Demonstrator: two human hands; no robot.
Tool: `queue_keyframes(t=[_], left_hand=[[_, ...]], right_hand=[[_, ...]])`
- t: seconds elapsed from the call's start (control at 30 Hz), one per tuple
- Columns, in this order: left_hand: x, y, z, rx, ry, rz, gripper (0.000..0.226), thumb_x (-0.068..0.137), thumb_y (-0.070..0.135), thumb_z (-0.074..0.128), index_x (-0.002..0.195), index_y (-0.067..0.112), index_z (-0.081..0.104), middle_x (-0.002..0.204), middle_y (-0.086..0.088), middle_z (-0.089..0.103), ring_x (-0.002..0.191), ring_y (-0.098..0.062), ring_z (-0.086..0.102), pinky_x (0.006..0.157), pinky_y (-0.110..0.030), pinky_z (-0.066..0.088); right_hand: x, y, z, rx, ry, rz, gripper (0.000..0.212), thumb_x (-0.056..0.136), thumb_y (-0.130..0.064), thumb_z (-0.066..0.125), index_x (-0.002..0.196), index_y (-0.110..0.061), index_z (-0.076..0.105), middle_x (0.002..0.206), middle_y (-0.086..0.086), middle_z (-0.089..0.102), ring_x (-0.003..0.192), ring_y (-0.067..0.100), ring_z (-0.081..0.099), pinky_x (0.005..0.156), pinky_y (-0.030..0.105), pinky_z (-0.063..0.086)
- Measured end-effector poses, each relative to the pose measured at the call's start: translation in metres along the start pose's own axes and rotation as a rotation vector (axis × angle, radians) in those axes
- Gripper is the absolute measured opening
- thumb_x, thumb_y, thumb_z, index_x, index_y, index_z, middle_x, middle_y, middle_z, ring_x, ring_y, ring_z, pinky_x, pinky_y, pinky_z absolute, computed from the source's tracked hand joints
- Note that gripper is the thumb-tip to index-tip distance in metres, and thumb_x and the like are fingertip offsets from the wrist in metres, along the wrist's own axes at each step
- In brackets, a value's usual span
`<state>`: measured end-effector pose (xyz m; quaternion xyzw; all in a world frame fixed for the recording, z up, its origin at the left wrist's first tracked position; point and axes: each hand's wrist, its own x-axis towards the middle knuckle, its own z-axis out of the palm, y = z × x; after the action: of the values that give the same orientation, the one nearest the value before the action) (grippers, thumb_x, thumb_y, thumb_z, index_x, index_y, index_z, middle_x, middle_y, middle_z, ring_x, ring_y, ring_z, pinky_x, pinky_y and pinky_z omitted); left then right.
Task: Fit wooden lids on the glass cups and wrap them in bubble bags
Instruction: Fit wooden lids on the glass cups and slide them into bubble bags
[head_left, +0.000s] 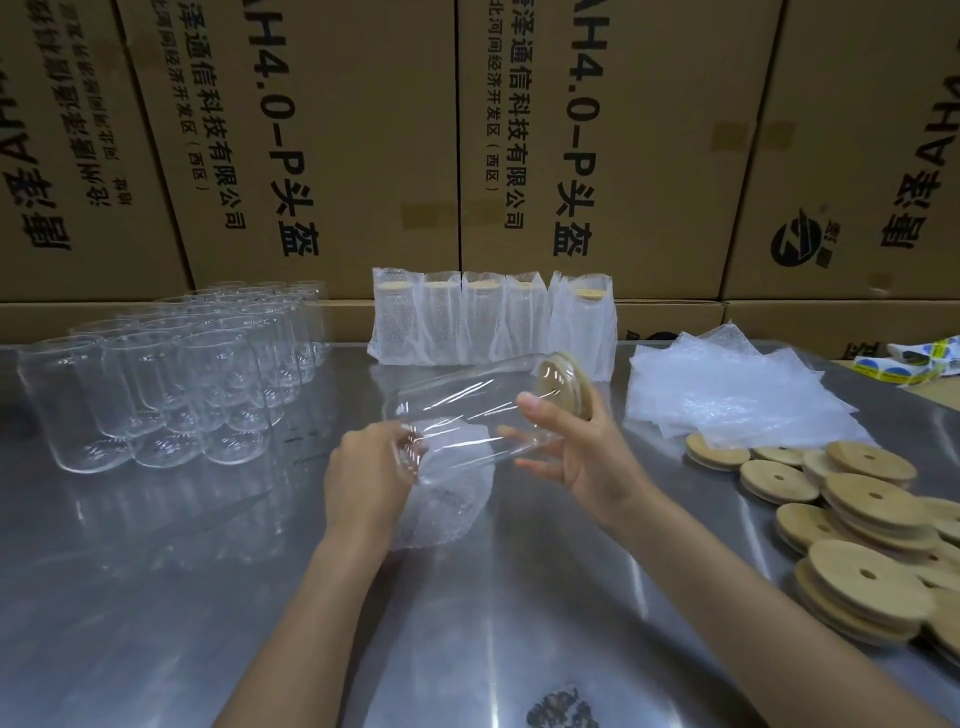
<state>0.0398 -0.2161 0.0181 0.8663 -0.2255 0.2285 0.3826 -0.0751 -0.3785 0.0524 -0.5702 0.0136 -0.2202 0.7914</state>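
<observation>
A glass cup (467, 415) lies tilted above the middle of the steel table (156, 597), its base toward 8 o'clock and its mouth toward 2 o'clock, where a wooden lid (563, 382) already sits on it. The left hand (366, 478) has a closed grip at the cup's base, fingers curled round the glass and the mouth of a bubble bag (447, 514) that hangs down onto the table beneath it. The right hand (576, 441) has a looser, half-open grip near the lidded end: thumb laid on top of the glass, fingers bent beneath it, cradling the cup.

At 10 o'clock stands a block of bare glass cups (171, 374), upright and touching one another. At 12 o'clock, against the cardboard boxes (322, 130), a row of wrapped cups (488, 319) stands side by side. At 2 o'clock lies a pile of flat bubble bags (727, 395), and at 3 to 4 o'clock a heap of loose wooden lids (862, 525), each with a small hole.
</observation>
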Motion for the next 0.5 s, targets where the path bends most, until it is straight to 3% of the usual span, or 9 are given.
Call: queue_keyframes(t=[0.13,0.27,0.37,0.5], left_hand=[[0.001,-0.001,-0.008,-0.088,0.185,-0.03,0.012,0.081,0.009,0.07,0.071,0.016,0.072,0.057,0.005,0.059,0.06,-0.024,0.056,0.051,-0.025,0.031],[0.006,-0.002,-0.014,-0.308,0.329,-0.21,0.01,0.08,0.011,0.068,0.087,0.018,0.071,0.078,0.002,0.067,0.075,-0.015,0.057,0.064,-0.022,0.032],[0.006,0.001,-0.012,-0.313,0.298,-0.279,0.017,0.079,0.012,0.066,0.093,0.018,0.058,0.073,0.008,0.059,0.077,-0.02,0.055,0.068,-0.028,0.034],[0.004,0.001,-0.008,-0.335,0.19,-0.309,0.016,0.079,0.013,0.064,0.088,0.02,0.053,0.071,0.008,0.058,0.076,-0.024,0.06,0.066,-0.031,0.04]], right_hand=[[-0.006,0.005,0.004,-0.087,0.023,-0.017,0.083,0.05,-0.032,0.085,0.122,-0.028,0.044,0.107,-0.004,0.066,0.088,0.013,0.072,0.058,0.027,0.055],[-0.009,0.014,0.008,-0.355,0.115,-0.178,0.087,0.047,-0.039,0.092,0.116,-0.033,0.039,0.121,-0.003,0.054,0.094,0.004,0.066,0.068,0.027,0.057],[-0.012,0.023,0.01,-0.591,0.18,-0.328,0.083,0.047,-0.053,0.086,0.108,-0.045,0.03,0.114,-0.013,0.047,0.099,-0.001,0.056,0.077,0.011,0.047],[-0.012,0.029,0.007,-0.614,0.205,-0.344,0.088,0.048,-0.058,0.081,0.118,-0.049,0.029,0.118,-0.025,0.042,0.109,-0.004,0.05,0.078,0.008,0.044]])
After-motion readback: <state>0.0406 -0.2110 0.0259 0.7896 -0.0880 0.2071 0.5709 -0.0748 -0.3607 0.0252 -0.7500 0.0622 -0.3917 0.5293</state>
